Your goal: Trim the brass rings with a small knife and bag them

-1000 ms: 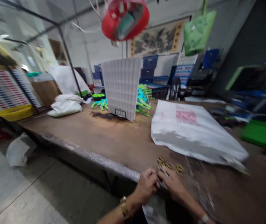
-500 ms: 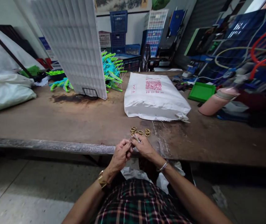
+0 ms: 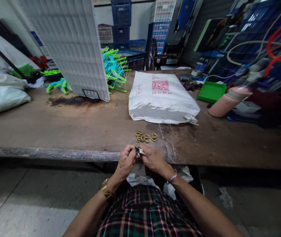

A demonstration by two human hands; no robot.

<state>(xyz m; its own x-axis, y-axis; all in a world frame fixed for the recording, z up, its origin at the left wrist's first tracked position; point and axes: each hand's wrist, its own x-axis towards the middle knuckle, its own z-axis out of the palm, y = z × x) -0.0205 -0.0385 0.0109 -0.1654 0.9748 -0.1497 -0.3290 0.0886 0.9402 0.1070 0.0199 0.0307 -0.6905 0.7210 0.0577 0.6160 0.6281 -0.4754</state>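
At the table's front edge my left hand point(image 3: 127, 160) and my right hand point(image 3: 154, 160) meet, both closed in a pinch. Between their fingertips is a small black and white piece point(image 3: 140, 151), too small to name. Its dark end lies at my left fingers, its white end against my right hand. Just beyond the fingers, several brass-coloured rings point(image 3: 146, 138) lie on the brown tabletop point(image 3: 101, 131), some overlapping. A white printed sack point(image 3: 163, 110) lies behind the rings.
A tall white ribbed panel point(image 3: 73, 49) stands on the left of the table, with green and blue plastic pieces point(image 3: 115, 70) behind it. To the right are a green tray point(image 3: 211, 93) and a pink bottle point(image 3: 226, 103). A white bag point(image 3: 3, 93) lies far left.
My hands have come slightly apart, and the black and white piece between them now shows. More of the rings are uncovered. The whole view has shifted a little.
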